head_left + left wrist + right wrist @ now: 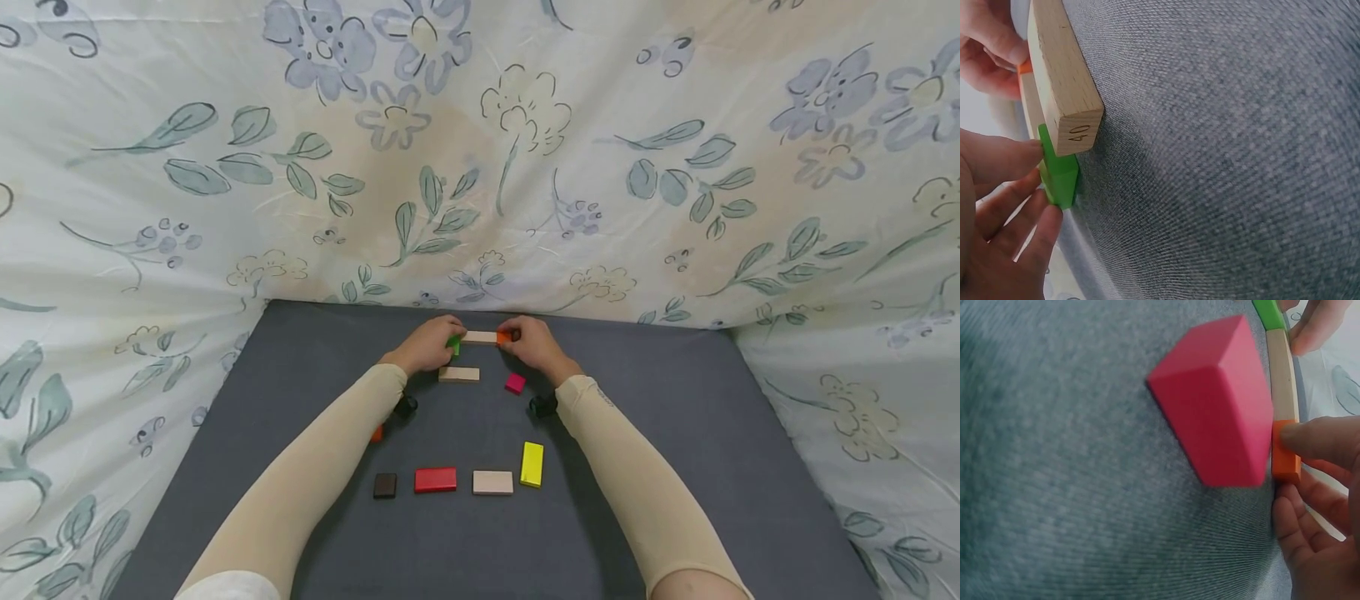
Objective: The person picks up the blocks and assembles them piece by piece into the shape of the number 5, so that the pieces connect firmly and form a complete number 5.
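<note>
At the far end of the grey cloth, a pale wooden block [478, 337] lies between a green block [454, 345] and an orange block [503, 337], forming a row. My left hand [427, 344] pinches the green block [1061, 175] between thumb and fingers at the row's left end. With thumb on top and fingers at its outer side, my right hand [538, 346] grips the orange block [1285, 461]. Nearer me than the row lies another wooden block [459, 375], marked 40 on its end in the left wrist view. A pink block [1222, 419] sits near my right hand.
Closer to me lie a dark brown block [385, 486], a red block [435, 480], a pale wooden block [492, 483] and a yellow block [532, 464]. My left forearm partly hides another orange block [377, 433]. A flowered curtain [480, 167] hangs behind the grey surface [637, 392].
</note>
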`<state>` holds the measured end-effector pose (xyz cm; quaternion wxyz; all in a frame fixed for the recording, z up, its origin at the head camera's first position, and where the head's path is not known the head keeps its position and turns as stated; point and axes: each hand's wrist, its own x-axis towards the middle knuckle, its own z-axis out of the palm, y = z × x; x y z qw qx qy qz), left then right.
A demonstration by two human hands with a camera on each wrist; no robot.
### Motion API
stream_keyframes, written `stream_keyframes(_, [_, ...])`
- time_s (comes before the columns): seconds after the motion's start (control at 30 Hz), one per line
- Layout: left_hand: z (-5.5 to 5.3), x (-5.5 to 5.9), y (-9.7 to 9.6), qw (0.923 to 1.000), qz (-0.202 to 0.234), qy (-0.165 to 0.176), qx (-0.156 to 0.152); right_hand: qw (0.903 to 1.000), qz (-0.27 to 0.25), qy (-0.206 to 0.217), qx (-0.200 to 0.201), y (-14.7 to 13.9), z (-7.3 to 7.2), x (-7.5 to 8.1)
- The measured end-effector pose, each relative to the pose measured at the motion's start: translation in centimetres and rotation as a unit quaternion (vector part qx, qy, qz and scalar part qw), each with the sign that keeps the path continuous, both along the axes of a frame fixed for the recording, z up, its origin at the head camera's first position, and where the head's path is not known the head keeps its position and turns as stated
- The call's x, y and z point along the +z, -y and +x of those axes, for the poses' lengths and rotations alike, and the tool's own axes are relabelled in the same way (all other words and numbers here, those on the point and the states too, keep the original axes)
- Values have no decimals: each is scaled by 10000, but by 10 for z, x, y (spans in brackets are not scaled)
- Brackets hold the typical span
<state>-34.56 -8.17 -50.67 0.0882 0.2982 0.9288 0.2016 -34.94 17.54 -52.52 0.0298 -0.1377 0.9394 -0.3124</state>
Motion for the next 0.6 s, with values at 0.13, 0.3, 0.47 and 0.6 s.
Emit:
stream_keyframes(0.13, [-2, 1, 1, 9999, 114, 10, -31, 10000, 36, 27, 2, 1, 0, 4])
stream_keyframes(0.3, [-5, -1, 6, 9994, 317, -69, -71, 9999, -11, -105, 15, 1, 3, 7])
stream_keyframes(0.47, [-3, 8, 25, 9971, 715, -218, 137, 9987, -27, -503, 63, 3, 6, 14])
stream_keyframes(0.6, [3, 25, 51, 9938, 1035, -255, 328, 9960, 86, -837, 313, 11, 7, 24])
